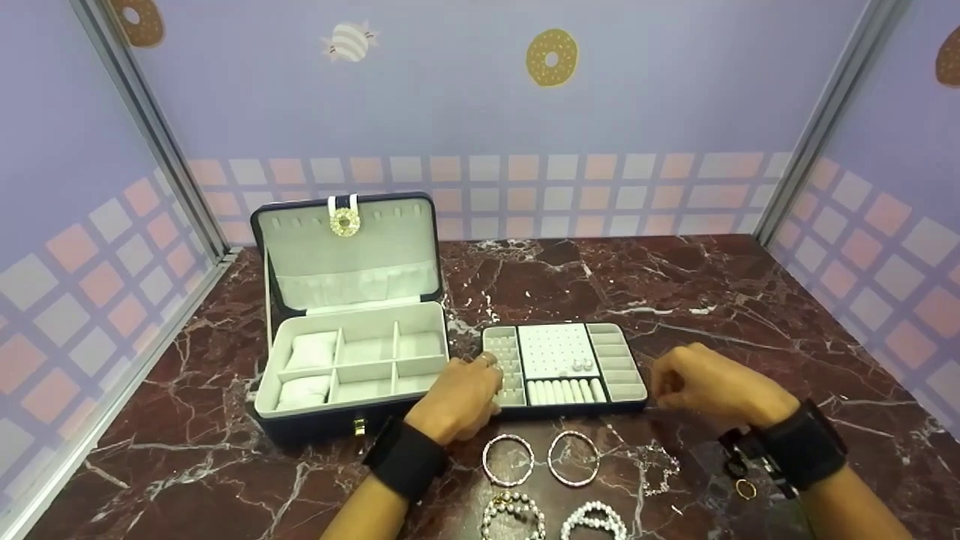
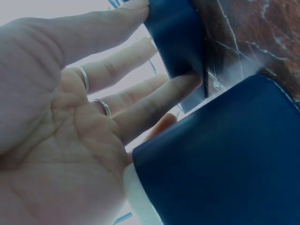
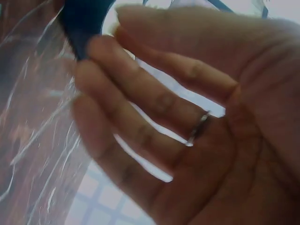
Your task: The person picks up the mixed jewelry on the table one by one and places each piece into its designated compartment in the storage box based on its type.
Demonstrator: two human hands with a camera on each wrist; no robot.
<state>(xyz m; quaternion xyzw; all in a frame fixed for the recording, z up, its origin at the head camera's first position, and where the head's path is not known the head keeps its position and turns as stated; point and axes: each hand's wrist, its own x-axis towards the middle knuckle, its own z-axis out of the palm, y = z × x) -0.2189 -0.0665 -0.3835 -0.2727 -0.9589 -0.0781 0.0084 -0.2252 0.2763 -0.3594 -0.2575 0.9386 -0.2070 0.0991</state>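
Observation:
A jewelry tray [image 1: 559,409] with a navy rim and pale lining lies on the marble table. My left hand [image 1: 459,397] is at its left end; in the left wrist view the fingers [image 2: 152,103] are mostly straight, with fingertips against the navy side. At the tray's right end, my right hand [image 1: 701,379] has loosely bent fingers and holds nothing visible. Whether it touches the tray is unclear. Two pale round earrings [image 1: 582,365] sit on the tray's perforated panel. To the left stands an open navy jewelry box [image 1: 300,424] with two small cushions [image 1: 311,350] in its left compartments.
In front of the tray lie two bangles [image 1: 508,460], a beaded bracelet [image 1: 514,499], a white bead bracelet [image 1: 594,517] and a thin chain [image 1: 660,472]. A gold ring [image 1: 745,489] appears by my right wrist. Tiled-pattern walls [image 1: 487,187] enclose the table.

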